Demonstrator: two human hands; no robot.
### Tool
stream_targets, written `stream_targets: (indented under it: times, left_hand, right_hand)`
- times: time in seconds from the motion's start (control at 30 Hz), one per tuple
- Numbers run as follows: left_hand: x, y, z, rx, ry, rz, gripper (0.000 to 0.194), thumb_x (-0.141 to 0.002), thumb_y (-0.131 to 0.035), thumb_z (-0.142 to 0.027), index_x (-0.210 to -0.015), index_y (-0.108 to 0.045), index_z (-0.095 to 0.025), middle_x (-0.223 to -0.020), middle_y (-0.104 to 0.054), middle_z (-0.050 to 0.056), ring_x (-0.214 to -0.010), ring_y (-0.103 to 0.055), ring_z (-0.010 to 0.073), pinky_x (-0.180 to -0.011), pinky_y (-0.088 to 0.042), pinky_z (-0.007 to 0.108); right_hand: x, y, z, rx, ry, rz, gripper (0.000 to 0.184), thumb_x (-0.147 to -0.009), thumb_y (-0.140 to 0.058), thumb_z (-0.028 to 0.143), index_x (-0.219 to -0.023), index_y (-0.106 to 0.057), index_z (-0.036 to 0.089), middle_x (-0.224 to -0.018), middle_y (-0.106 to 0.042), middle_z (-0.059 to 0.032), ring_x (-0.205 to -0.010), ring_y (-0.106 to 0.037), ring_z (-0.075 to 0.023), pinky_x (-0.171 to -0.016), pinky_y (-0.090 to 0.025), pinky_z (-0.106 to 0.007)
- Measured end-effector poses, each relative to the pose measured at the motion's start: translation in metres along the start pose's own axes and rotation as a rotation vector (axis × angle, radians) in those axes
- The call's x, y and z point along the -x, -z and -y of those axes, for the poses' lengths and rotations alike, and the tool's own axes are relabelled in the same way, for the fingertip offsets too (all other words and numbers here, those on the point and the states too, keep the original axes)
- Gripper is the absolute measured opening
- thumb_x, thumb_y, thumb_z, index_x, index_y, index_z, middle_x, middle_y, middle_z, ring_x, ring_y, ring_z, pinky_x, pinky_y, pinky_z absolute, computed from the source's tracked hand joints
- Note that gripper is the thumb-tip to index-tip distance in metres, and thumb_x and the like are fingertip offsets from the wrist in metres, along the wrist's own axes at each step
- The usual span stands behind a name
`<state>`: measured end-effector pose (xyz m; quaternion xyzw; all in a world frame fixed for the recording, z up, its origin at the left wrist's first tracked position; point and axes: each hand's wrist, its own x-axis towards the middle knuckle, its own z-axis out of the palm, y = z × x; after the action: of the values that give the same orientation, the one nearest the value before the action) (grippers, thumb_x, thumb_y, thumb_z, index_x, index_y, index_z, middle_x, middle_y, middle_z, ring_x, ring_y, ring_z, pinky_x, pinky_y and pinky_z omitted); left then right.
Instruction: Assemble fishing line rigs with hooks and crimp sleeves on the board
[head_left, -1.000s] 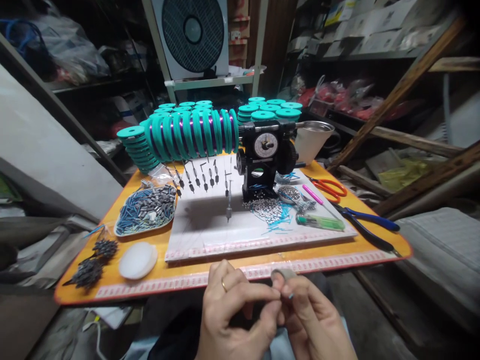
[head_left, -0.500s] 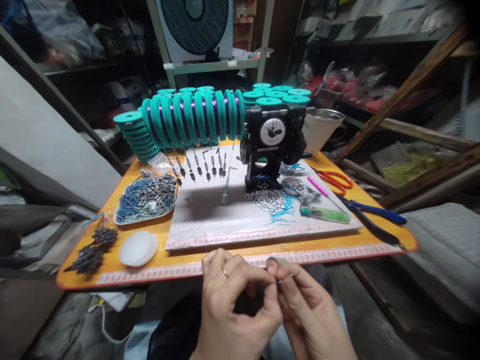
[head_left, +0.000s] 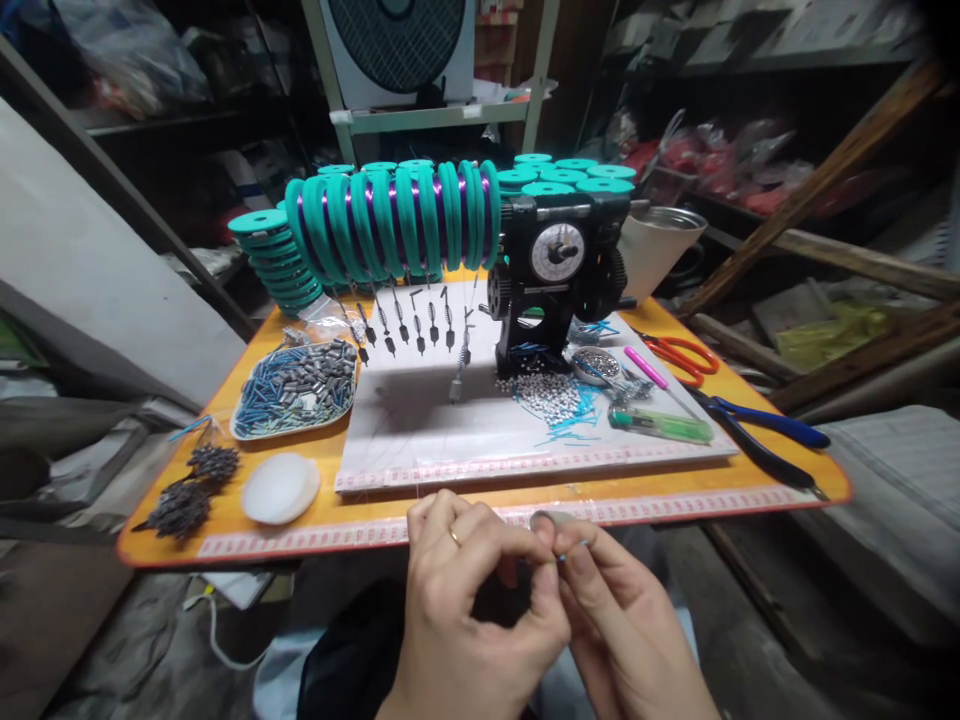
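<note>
Just in front of the table edge, my left hand [head_left: 480, 590] is pinched closed, thumb against forefinger, with a ring on one finger. What lies in that pinch is too small to make out. My right hand [head_left: 615, 600] touches it and pinches a thin blue tube [head_left: 574, 549], of which only a short bit shows between the fingertips. Beyond the hands, green spools [head_left: 394, 222] wound with purple line sit in a row on a black winding machine [head_left: 555, 270] with a dial. Small weights [head_left: 459, 375] hang on lines below the spools.
A tray [head_left: 247, 432] of blue tubes and grey weights stands left, near a white round dish [head_left: 280, 488] and dark clustered pieces [head_left: 180, 508]. Silver beads [head_left: 551, 398], a green cutter [head_left: 660, 424], a pink pen [head_left: 646, 367], blue-handled pliers [head_left: 772, 424] and orange scissors [head_left: 682, 358] lie right.
The camera view has shifted slightly, so the table sits a little higher and further right. Both hands keep their pinch, fingertips together. The hanging weights have swung a little.
</note>
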<state>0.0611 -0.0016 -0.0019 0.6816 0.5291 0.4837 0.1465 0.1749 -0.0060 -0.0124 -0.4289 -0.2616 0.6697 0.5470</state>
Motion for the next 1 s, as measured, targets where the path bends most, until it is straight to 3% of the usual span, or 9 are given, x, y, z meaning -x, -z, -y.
stream_targets:
  times: [0.27,0.53,0.67,0.8,0.9,1.0]
  left_hand:
    - [0.001,-0.003,0.001,0.053,-0.015,-0.068,0.017,-0.076,-0.060,-0.004,-0.072,-0.060,-0.021,-0.061,-0.052,-0.005,-0.065,-0.045,0.0150,-0.072,-0.033,0.034]
    - [0.001,-0.001,0.001,0.035,-0.047,-0.065,0.016,-0.076,-0.062,-0.005,-0.074,-0.061,-0.021,-0.061,-0.054,-0.005,-0.064,-0.047,0.0148,-0.072,-0.033,0.034]
    - [-0.002,0.002,0.002,0.065,-0.167,-0.077,0.016,-0.080,-0.064,-0.001,-0.081,-0.066,-0.017,-0.070,-0.066,-0.002,-0.067,-0.056,0.0137,-0.073,-0.037,0.034]
    - [-0.007,0.002,0.005,0.032,-0.303,-0.090,0.014,-0.084,-0.066,-0.001,-0.085,-0.071,-0.014,-0.070,-0.068,0.000,-0.070,-0.063,0.0140,-0.082,-0.042,0.034]
    - [-0.012,-0.001,0.008,-0.005,-0.366,-0.124,0.015,-0.089,-0.064,-0.005,-0.088,-0.072,-0.018,-0.070,-0.072,-0.002,-0.087,-0.069,0.0171,-0.101,-0.033,0.038]
    - [-0.017,-0.005,0.011,-0.021,-0.394,-0.081,0.018,-0.094,-0.059,-0.011,-0.099,-0.071,-0.023,-0.072,-0.075,-0.005,-0.105,-0.067,0.0193,-0.111,-0.019,0.042]
  right_hand:
    - [-0.003,0.009,-0.003,-0.013,-0.047,0.071,0.026,-0.078,-0.080,0.043,-0.082,-0.070,0.019,-0.099,-0.069,-0.0063,-0.081,-0.065,-0.0164,-0.081,-0.054,-0.028]
    - [-0.004,0.015,-0.005,0.036,0.001,0.139,0.019,-0.084,-0.075,0.040,-0.082,-0.069,0.022,-0.085,-0.070,-0.0039,-0.078,-0.065,-0.0158,-0.079,-0.054,-0.027]
    - [-0.009,0.024,-0.005,0.140,0.083,0.124,0.017,-0.084,-0.075,0.036,-0.079,-0.068,0.021,-0.076,-0.068,-0.0015,-0.074,-0.065,-0.0130,-0.074,-0.053,-0.020]
    - [-0.018,0.032,0.002,0.286,0.160,0.152,0.020,-0.084,-0.074,0.036,-0.074,-0.069,0.020,-0.069,-0.068,-0.0008,-0.069,-0.066,-0.0110,-0.069,-0.053,-0.015]
    - [-0.023,0.033,0.014,0.407,0.253,0.164,0.022,-0.084,-0.075,0.037,-0.071,-0.069,0.020,-0.067,-0.068,-0.0003,-0.066,-0.066,-0.0098,-0.066,-0.053,-0.012]
    - [-0.024,0.031,0.023,0.472,0.304,0.153,0.022,-0.085,-0.073,0.038,-0.072,-0.069,0.020,-0.068,-0.067,0.0004,-0.066,-0.066,-0.0097,-0.066,-0.053,-0.011]
